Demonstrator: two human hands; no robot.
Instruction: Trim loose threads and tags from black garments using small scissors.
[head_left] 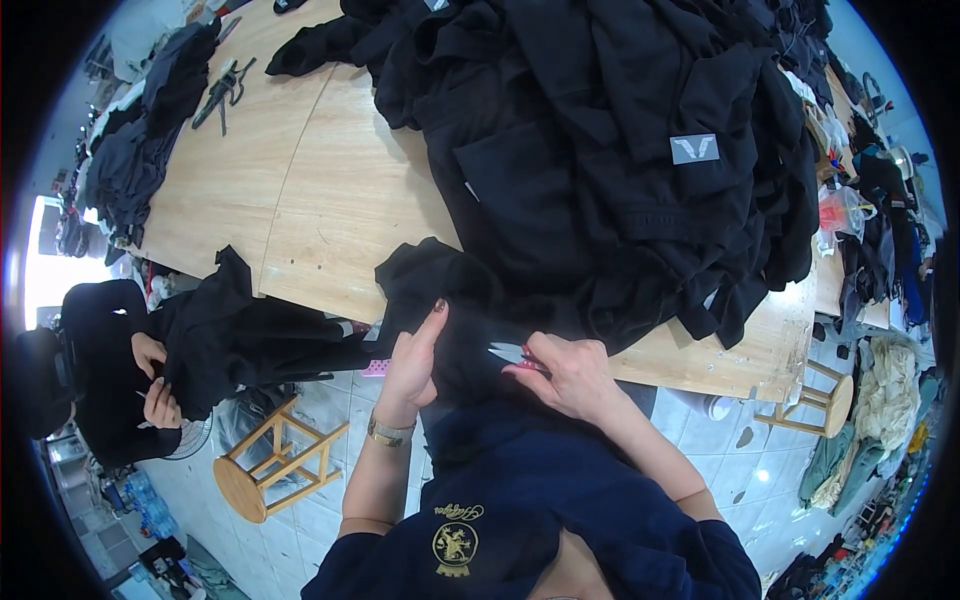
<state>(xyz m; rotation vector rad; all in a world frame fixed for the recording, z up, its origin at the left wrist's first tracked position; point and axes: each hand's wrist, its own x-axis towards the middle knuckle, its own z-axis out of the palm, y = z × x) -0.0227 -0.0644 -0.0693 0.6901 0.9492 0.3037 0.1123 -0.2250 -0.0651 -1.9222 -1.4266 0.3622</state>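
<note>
My right hand (570, 372) is closed round a pair of small thread snips (508, 352) with red handles, their pale blades pointing left over black cloth. To the left, my left hand (412, 358) is at the edge of a black garment (462, 335); one finger with a dark nail lies stretched along it, and the cloth looks pinched, the other fingers being partly hidden. This garment hangs over the table's near edge against my body. Behind it rises a big heap of black garments (610, 190), one bearing a grey patch (694, 149).
The wooden table (350, 190) carries the heap and, far left, a dark tool or strap (225, 95). At left a co-worker (100, 370) handles black cloth. Wooden stools (240, 490) stand left and right on the tiled floor. A plastic bag (845, 215) hangs at right.
</note>
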